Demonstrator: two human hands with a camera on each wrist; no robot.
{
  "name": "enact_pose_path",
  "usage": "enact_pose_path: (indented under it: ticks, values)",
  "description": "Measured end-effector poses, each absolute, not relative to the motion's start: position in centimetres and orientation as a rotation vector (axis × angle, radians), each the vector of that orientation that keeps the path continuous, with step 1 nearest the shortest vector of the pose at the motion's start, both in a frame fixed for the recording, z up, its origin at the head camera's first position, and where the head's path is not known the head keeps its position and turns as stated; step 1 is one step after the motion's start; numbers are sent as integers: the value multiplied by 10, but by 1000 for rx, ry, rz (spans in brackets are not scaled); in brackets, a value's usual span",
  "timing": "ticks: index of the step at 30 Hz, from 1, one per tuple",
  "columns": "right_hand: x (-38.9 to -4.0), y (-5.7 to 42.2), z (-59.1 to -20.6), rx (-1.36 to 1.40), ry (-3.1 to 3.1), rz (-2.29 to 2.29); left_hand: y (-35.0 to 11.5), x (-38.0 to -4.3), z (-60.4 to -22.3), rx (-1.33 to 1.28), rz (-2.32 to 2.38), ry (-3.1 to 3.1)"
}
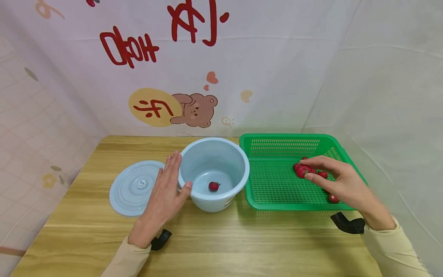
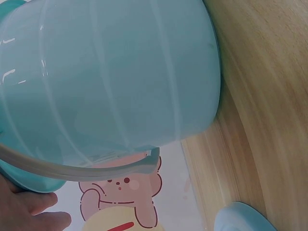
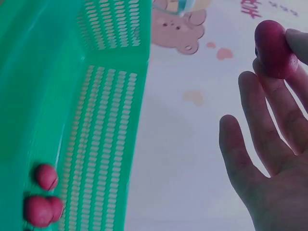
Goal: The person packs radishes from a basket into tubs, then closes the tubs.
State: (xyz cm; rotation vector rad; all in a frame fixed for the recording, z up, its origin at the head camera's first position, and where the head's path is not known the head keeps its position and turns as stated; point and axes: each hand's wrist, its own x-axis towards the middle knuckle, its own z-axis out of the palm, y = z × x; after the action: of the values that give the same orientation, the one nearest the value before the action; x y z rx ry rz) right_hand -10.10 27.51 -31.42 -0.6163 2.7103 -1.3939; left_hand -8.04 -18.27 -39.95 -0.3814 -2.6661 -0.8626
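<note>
My right hand point(image 1: 349, 186) pinches a cherry tomato point(image 1: 301, 171) between thumb and fingertips, above the green basket point(image 1: 270, 184). The right wrist view shows that red fruit point(image 3: 274, 50) with the other fingers spread below it. Several more tomatoes point(image 1: 333, 199) lie in the basket's right part, some hidden by the hand. Fingers extended, my left hand point(image 1: 162, 202) rests against the left rim of a light blue bucket point(image 1: 212, 204). A single tomato point(image 1: 214, 186) with a green stem sits on the bucket's floor. The bucket's ribbed side point(image 2: 110, 72) fills much of the left wrist view.
Left of the bucket, a round light blue lid point(image 1: 129, 192) lies flat on the wooden table point(image 1: 242, 242), partly behind my left hand. A printed white cloth point(image 1: 277, 69) hangs along the table's back edge. The basket stands close to the bucket's right side.
</note>
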Motion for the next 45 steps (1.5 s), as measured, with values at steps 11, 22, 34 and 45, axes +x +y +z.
enact_pose_path:
  ticks: [11, 22, 34, 45]
  values:
    - [-101, 242, -319, -916, 2828, -1495, -181, -80, -398, -388, -860, -2655]
    - [-107, 206, -328, -1090, 2704, -1731, -181, -80, -398, -387, -860, -2657]
    - [-109, 172, -334, -1186, 2716, -1728, -181, -80, -400, -394, -844, -2640]
    - [-115, 141, -340, -1358, 2707, -1709, -181, -80, -400, -382, -839, -2651]
